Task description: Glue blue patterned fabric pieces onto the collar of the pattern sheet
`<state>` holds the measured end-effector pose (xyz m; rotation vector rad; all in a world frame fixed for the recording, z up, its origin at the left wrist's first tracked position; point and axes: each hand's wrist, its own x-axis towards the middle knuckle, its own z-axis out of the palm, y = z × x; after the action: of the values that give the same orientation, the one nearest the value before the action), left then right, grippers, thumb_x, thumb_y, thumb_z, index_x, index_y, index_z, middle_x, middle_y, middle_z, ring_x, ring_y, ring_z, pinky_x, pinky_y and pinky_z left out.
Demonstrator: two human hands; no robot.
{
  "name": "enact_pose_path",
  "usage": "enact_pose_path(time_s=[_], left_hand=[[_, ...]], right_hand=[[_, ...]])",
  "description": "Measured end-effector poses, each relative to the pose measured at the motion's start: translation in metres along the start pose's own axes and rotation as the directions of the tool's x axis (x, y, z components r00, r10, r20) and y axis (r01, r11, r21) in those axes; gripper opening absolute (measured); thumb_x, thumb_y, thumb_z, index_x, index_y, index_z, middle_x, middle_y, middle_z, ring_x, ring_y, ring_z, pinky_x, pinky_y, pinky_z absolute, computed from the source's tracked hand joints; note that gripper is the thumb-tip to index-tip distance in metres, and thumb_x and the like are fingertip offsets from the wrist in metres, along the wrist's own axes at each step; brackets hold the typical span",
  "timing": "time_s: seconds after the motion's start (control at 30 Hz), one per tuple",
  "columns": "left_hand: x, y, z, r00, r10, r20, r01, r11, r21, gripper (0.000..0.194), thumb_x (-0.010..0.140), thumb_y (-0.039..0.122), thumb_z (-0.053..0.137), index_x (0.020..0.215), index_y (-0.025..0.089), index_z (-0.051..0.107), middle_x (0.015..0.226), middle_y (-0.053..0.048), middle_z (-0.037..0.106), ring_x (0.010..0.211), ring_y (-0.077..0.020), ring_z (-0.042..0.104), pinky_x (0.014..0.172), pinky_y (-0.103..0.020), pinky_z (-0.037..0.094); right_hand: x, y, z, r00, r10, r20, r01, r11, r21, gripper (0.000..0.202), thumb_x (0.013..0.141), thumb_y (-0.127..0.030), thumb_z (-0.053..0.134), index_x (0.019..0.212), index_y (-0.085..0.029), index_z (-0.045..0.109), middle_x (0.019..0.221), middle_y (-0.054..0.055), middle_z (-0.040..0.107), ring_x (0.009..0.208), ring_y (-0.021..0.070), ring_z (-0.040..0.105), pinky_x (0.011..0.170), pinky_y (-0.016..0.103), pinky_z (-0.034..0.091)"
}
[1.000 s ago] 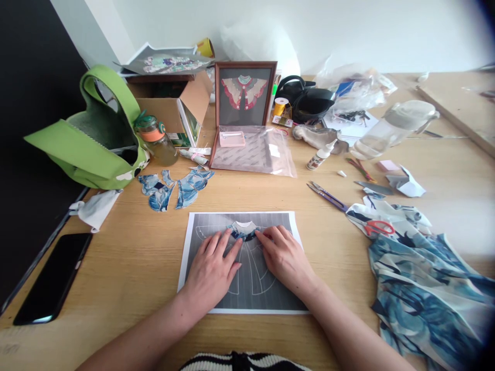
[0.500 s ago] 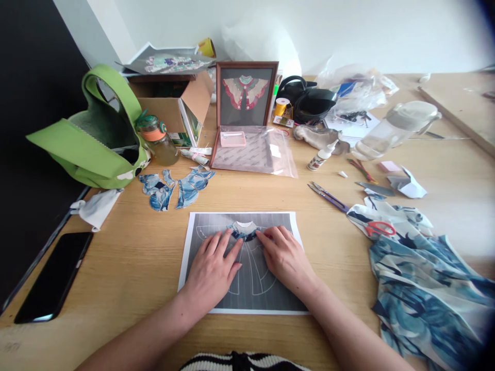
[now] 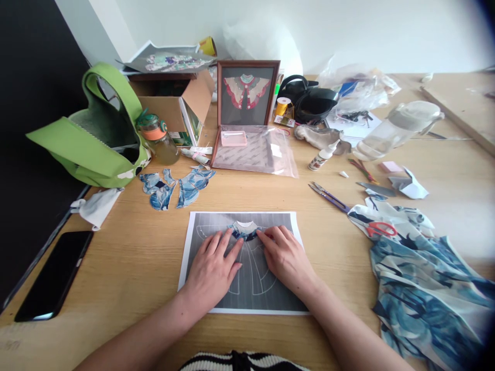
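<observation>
1. The left hand (image 3: 211, 263) lies on the printed pattern sheet (image 3: 247, 305). Its fingers are a bit apart, and some tips touch the blue cloth collar piece (image 3: 247, 236).
2. The right hand (image 3: 288, 257) has its pointer fingertip at the other end of the collar piece. The other fingers curl in close together. I can't tell if they pinch the cloth.
3. The collar piece sits near the top of the sheet, around the white neck curve. If one hand pushes harder, it could slide off the drawn lines or wrinkle.
4. The sheet could slip too, if a wrist drags it.
5. The white squeeze bottle (image 3: 323, 156) is beyond the right hand, near a small white cone (image 3: 344, 174). A bump could tip it and make a spill.
6. The thread snips (image 3: 330, 198) point their sharp tips inward, so a quick reach might poke a finger.
</observation>
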<state>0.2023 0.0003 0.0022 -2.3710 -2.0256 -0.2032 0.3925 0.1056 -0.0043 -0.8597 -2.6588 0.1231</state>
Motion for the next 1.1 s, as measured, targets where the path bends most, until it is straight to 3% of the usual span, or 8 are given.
enact_pose_path(time_s=[1.1], left_hand=[[0.0005,0.0011,-0.0010,1.000,0.000,0.028,0.000,1.000,0.006,0.045,0.095,0.038,0.049,0.139,0.027,0.049,0.147,-0.011,0.045,0.129,-0.0303,0.046,0.105,-0.048,0.040]], right_hand=[[0.0002,0.0004,0.0014,1.000,0.017,0.006,-0.017,1.000,0.009,0.035,0.084,-0.004,0.048,0.115,-0.008,0.064,0.093,0.012,0.060,0.083,0.0242,0.049,0.075,0.038,0.049]])
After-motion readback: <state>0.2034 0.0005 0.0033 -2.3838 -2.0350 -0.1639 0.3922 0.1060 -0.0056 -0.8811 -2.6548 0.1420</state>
